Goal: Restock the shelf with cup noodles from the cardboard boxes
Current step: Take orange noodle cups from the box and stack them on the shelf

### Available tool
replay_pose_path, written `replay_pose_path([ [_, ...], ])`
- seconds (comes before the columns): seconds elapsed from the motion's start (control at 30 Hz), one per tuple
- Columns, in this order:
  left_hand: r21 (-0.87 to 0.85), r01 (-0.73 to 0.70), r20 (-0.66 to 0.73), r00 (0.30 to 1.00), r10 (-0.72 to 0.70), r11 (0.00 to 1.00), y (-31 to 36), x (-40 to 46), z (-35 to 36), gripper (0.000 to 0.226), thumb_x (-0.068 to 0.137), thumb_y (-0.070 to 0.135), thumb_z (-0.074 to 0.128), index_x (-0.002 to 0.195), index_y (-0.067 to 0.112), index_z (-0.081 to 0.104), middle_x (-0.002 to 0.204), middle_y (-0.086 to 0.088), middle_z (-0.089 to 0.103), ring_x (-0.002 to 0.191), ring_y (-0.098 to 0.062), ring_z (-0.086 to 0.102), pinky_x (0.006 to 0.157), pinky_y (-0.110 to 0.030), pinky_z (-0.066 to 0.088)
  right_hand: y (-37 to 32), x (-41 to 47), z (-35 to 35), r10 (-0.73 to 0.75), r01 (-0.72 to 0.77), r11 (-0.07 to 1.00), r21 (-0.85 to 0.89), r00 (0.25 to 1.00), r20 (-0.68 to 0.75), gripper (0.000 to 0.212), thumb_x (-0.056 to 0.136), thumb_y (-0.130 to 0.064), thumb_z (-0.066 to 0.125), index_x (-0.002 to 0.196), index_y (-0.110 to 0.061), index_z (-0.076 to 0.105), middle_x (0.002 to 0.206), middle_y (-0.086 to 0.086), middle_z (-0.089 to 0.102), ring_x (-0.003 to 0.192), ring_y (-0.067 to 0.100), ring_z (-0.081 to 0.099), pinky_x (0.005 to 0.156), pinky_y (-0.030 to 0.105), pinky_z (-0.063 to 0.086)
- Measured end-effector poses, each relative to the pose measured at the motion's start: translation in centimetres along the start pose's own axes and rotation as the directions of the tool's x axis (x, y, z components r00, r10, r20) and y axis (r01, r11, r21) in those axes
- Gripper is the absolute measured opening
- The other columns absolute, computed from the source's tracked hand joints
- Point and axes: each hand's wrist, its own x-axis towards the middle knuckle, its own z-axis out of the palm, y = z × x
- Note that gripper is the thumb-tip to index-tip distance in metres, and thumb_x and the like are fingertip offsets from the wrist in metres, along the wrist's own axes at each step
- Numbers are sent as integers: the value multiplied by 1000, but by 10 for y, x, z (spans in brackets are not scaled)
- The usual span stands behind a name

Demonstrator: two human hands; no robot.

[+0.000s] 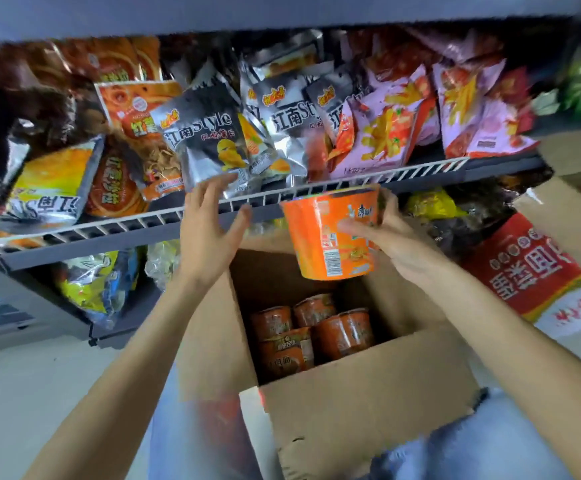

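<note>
Cup (330,233): orange noodle cup, held in the air above the open box (368,393), just in front of the wire rail (213,211) of the shelf (178,233). Long axis roughly vertical, top tipped slightly left; wide lidded end up, narrow base down toward the box. Barcode panel is turned to the camera.

Left to right:
- Far left, chip bags (209,143) are heaped on the shelf: yellow, orange, then silver-black. More bags are seen on the level below, in shadow.
- Left hand (209,230) is raised in front of the rail, fingers spread and loosely bent, nothing held. Fingertips lie near the bottom edge of a silver bag; contact cannot be told. A clear gap is left between this hand and the cup.
- Cup is gripped by the right hand (389,233) from its right side: fingers wrapped across the front wall, thumb hidden behind.
- Pink bags (386,133) are stacked on the shelf to the right of the silver ones.
- Far right, a red-and-white sack (531,271) with large characters lies beside the box, below a second carton's flap (573,216).

Box: brown cardboard, flaps open, set between the forearms. Four more orange cups (317,330) are seen inside, low down, lids facing up and toward the camera.

Surroundings: grey metal shop shelving, white wire front rail, pale floor (39,393) at lower left. Frame edges are motion-blurred. Blue denim is seen under the box.
</note>
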Motion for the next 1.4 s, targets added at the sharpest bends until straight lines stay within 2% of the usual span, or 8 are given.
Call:
replay_pose_path([
  [0.1, -27, -218, -142, 967, 213, 975, 39, 44, -25, 37, 91, 24, 58, 126, 15, 54, 123, 2, 53, 114, -13, 46, 96, -14, 32, -46, -14, -12, -189, 201, 958, 204, 979, -77, 111, 44, -45, 87, 138, -28, 32, 104, -12, 69, 100, 10, 67, 71, 24, 55],
  [0.23, 42, -397, -331, 860, 388, 917, 80, 116, -57, 40, 88, 21, 62, 125, 9, 54, 123, -4, 55, 114, -18, 47, 98, -18, 31, -125, -8, -14, -460, 512, 807, 293, 858, -229, 110, 37, -59, 88, 131, -25, 41, 101, -16, 71, 94, 6, 68, 74, 25, 54],
  [0.63, 13, -79, -212, 974, 80, 997, 135, 250, -51, 114, 72, 54, 74, 152, 12, 4, 149, -19, 27, 135, -33, 33, 101, -41, 36, -305, 78, 6, -697, 815, 564, 133, 556, -453, 104, 72, -29, 83, 149, -22, 13, 130, -1, 52, 114, 10, 57, 96, 33, 50],
  [0.8, -35, -24, -253, 967, 15, 999, 128, 261, -43, 112, 73, 49, 76, 152, 16, 4, 148, -15, 30, 134, -30, 34, 100, -42, 37, -338, 121, 28, -726, 739, 664, -114, 601, -334, 112, 68, -45, 81, 151, -19, 11, 138, 5, 48, 120, 17, 53, 97, 34, 47],
  [1.0, -60, -40, -273, 962, 22, 997, 126, 247, -44, 98, 80, 40, 72, 151, 14, 11, 147, -14, 32, 135, -30, 31, 104, -43, 34, -297, 133, 21, -624, 582, 780, -228, 750, -221, 73, 94, -40, 56, 151, -15, 17, 150, 11, 36, 134, 22, 41, 101, 31, 37],
  [1.2, -131, -431, -496, 808, 317, 893, 118, 157, -42, 38, 90, 20, 57, 127, 14, 50, 119, 0, 57, 111, -15, 50, 96, -25, 38, -184, 78, -17, -686, 611, 722, -324, 693, -221, 27, 94, -21, 57, 121, -22, 57, 118, -3, 63, 109, 9, 58, 95, 22, 44],
  [1.3, -211, -431, -387, 861, 330, 877, 88, 94, -26, 20, 92, 12, 55, 110, 18, 54, 92, 6, 61, 84, -11, 56, 78, -23, 43, -114, 54, -17, -587, 537, 763, -359, 809, -38, 14, 91, -15, 60, 99, -26, 64, 94, -7, 70, 90, 7, 67, 85, 20, 50],
  [1.4, -198, -240, -163, 964, 210, 950, 36, 41, -3, 14, 90, 20, 55, 104, 21, 58, 81, 11, 60, 74, -7, 56, 70, -25, 46, -42, 46, -5, -412, 429, 798, -424, 901, 138, 16, 89, -10, 62, 91, -25, 65, 85, -7, 70, 76, 4, 66, 78, 20, 51],
])
